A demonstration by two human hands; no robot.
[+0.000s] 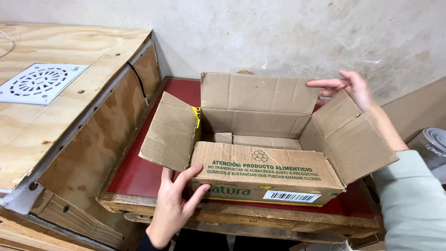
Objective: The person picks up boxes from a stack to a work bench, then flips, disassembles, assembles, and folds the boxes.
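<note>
An open brown cardboard box (260, 173) with green printing and a barcode label on its near side stands on a red-topped wooden board (139, 174). All its flaps are spread outward and its inside looks empty. My left hand (174, 204) grips the box's near left corner, thumb against the front face. My right hand (350, 86) reaches over the far right corner, fingers stretched toward the top edge of the back flap (258, 92), touching or just above it.
A plywood crate (69, 121) stands at left, with a white round-slotted drain grate (41, 82) on top and a black cable down its side. A rough plaster wall (278, 32) is behind. A brown board and a grey roll (429, 146) are at right.
</note>
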